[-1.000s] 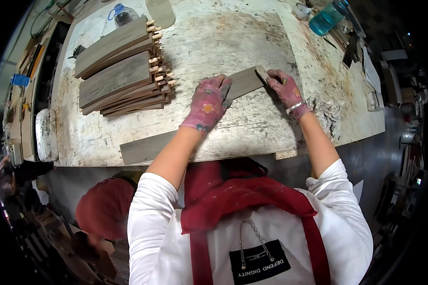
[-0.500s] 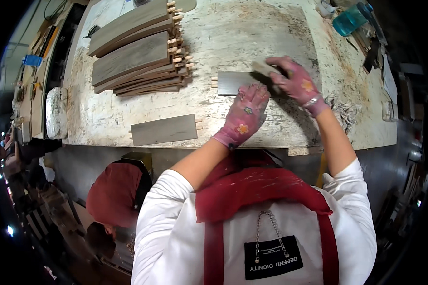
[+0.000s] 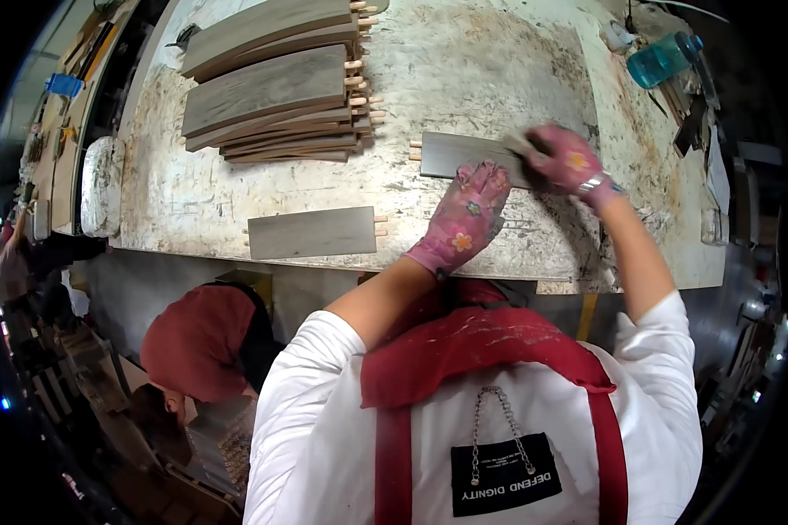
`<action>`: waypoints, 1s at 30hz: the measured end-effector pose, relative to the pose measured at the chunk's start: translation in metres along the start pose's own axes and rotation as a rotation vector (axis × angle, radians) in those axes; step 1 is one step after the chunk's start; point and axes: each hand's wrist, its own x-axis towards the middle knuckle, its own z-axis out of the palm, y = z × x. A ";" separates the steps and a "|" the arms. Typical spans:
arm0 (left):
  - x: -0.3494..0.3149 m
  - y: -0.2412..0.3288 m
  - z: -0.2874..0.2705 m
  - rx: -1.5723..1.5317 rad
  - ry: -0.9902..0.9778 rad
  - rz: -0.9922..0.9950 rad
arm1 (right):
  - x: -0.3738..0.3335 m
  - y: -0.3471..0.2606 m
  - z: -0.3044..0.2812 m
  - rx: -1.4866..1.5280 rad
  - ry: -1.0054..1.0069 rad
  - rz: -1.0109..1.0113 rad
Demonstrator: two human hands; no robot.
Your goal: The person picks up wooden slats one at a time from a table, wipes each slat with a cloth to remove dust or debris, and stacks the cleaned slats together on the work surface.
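A grey wooden board [image 3: 451,155] with pale dowel pegs at its left end lies flat on the worktable [image 3: 464,83]. My left hand [image 3: 466,214], in a pink flowered glove, holds the board at its near edge, fingers bent over it. In a matching glove, my right hand [image 3: 571,162] is at the board's right end, closed round a small pale flat pad [image 3: 517,143]. Motion smears the pad, and its kind is not clear. The board's right end is hidden by my hands. Another pegged board [image 3: 312,233] rests near the table's front edge.
Stacks of pegged boards [image 3: 267,96] stand at the far left. A blue-green bottle [image 3: 661,61] and scraps [image 3: 690,122] are at the far right. Left of the table is a wrapped white bundle [image 3: 102,186]. A person in a red garment [image 3: 200,341] bends over at the lower left.
My right hand has come down with the pale pad onto the board's right part. My left hand keeps its place on the board. The whole view has shifted slightly.
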 end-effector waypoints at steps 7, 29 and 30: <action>-0.008 -0.003 0.009 -0.032 0.081 0.011 | 0.009 -0.052 -0.027 -0.106 0.064 -0.316; -0.009 0.001 -0.003 -0.040 -0.081 -0.158 | 0.067 -0.074 0.061 -0.269 -0.021 -0.728; -0.008 0.004 -0.006 -0.152 -0.219 -0.239 | 0.068 -0.073 0.062 -0.262 -0.025 -0.699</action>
